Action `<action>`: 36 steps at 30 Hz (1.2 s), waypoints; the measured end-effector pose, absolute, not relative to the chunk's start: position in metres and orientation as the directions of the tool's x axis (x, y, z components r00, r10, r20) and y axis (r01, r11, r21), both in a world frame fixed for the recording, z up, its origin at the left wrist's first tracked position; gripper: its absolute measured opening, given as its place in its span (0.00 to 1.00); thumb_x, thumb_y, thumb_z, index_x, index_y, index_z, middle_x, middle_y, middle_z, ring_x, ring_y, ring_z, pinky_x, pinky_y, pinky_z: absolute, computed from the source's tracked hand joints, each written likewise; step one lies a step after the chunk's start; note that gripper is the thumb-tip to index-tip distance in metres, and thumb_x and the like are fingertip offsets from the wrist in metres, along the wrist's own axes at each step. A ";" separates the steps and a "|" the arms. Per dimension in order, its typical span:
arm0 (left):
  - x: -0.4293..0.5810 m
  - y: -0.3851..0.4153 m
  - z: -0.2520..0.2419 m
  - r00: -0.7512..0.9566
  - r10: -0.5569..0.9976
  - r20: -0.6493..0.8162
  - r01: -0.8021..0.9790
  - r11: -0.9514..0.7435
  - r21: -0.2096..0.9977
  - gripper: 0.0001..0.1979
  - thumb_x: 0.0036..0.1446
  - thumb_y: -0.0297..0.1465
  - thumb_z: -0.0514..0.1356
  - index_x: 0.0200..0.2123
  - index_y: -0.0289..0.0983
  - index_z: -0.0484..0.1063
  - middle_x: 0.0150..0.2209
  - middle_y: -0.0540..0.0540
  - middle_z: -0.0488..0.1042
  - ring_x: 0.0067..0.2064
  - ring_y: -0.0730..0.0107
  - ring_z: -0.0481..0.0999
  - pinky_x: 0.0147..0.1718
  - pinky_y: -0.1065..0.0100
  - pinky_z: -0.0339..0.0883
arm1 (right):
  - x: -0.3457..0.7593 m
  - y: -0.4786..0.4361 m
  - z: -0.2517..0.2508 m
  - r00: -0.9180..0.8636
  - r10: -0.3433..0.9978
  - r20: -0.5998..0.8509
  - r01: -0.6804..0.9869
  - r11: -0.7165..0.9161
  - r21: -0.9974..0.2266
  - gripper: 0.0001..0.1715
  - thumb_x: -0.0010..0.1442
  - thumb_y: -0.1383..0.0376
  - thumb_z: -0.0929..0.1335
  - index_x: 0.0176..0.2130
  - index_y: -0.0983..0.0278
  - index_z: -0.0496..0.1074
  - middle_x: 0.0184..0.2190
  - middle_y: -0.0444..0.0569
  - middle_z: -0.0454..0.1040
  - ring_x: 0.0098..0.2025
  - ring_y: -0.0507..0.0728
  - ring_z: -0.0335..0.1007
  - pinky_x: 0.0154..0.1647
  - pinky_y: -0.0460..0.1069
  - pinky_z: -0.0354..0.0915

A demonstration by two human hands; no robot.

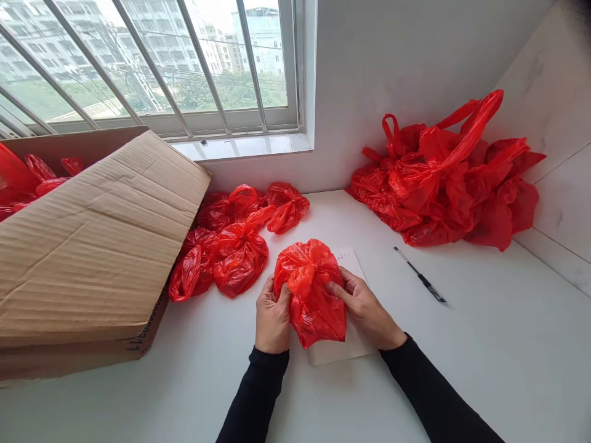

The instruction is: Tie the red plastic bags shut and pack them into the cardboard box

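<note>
Cradled at the center of the frame, a gathered red plastic bag [316,307] sits between two bare hands above a white table [498,381], its contents hidden by the film. The left hand [273,317] grips one side, thumb pressed on the front and fingers curled behind; the right hand [364,307] clamps the opposite side the same way, thumb across the film. The two-sided hold probably keeps the soft, shapeless bundle from sagging, and leaves its bunched neck facing up, in plain sight.

Beneath it lies a pale paper pad [341,352], a few marks near its top edge; whether bag and pad touch cannot be told. A black-and-clear pen [420,275] rests right of center, likely set within the right hand's reach.

Left of center, several similar tied bags [240,261] are bunched beside a cardboard box [96,240], whose raised flap slants across more red plastic at the far left. A larger heap of red bags [447,184], handles poking upward, fills the upper right, backed by the wall, which may help keep it from spreading. At upper left, daylight enters through a barred window [221,92].
</note>
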State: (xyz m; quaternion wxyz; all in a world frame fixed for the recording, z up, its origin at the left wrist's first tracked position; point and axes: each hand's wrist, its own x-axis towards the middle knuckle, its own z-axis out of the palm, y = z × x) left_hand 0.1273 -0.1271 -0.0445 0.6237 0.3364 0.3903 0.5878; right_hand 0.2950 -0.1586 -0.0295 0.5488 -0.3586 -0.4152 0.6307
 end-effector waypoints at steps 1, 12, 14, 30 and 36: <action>0.127 -0.127 -0.046 -0.005 0.995 -0.100 -0.478 0.086 0.874 0.22 0.52 0.40 0.73 0.47 0.38 0.76 0.44 0.44 0.81 0.46 0.59 0.81 0.45 0.65 0.75 | 0.295 -0.159 -0.029 -0.145 0.989 0.002 -0.375 -0.053 -0.925 0.18 0.68 0.57 0.70 0.55 0.58 0.74 0.54 0.49 0.76 0.53 0.60 0.73 0.55 0.54 0.68; 0.125 -0.128 -0.040 0.080 0.980 -0.182 -0.529 0.196 0.825 0.20 0.52 0.41 0.71 0.44 0.37 0.75 0.42 0.45 0.81 0.42 0.63 0.81 0.42 0.67 0.73 | 0.297 -0.157 -0.035 -0.159 0.987 0.012 -0.461 -0.063 -0.885 0.24 0.65 0.61 0.73 0.59 0.57 0.72 0.57 0.49 0.75 0.58 0.60 0.71 0.63 0.56 0.64; 0.125 -0.131 -0.035 0.144 0.970 -0.194 -0.524 0.241 0.817 0.20 0.51 0.37 0.71 0.46 0.36 0.74 0.42 0.44 0.81 0.41 0.62 0.80 0.40 0.67 0.73 | 0.298 -0.156 -0.036 -0.137 0.991 0.001 -0.492 -0.066 -0.868 0.22 0.65 0.61 0.73 0.57 0.57 0.73 0.56 0.50 0.75 0.57 0.60 0.72 0.59 0.54 0.67; 0.125 -0.131 -0.040 0.144 0.977 -0.157 -0.468 0.206 0.859 0.23 0.48 0.36 0.75 0.45 0.33 0.76 0.39 0.40 0.83 0.40 0.57 0.83 0.41 0.62 0.77 | 0.300 -0.160 -0.035 -0.221 0.974 -0.045 -0.321 -0.116 -0.940 0.21 0.64 0.51 0.72 0.50 0.60 0.74 0.44 0.48 0.77 0.44 0.57 0.72 0.47 0.51 0.67; 0.125 -0.129 -0.046 0.115 0.979 -0.168 -0.492 0.203 0.847 0.23 0.48 0.36 0.74 0.47 0.34 0.77 0.39 0.42 0.83 0.42 0.58 0.83 0.42 0.64 0.76 | 0.299 -0.160 -0.034 -0.220 0.973 -0.075 -0.250 -0.131 -0.959 0.16 0.62 0.53 0.74 0.40 0.61 0.74 0.28 0.41 0.70 0.27 0.52 0.62 0.36 0.50 0.64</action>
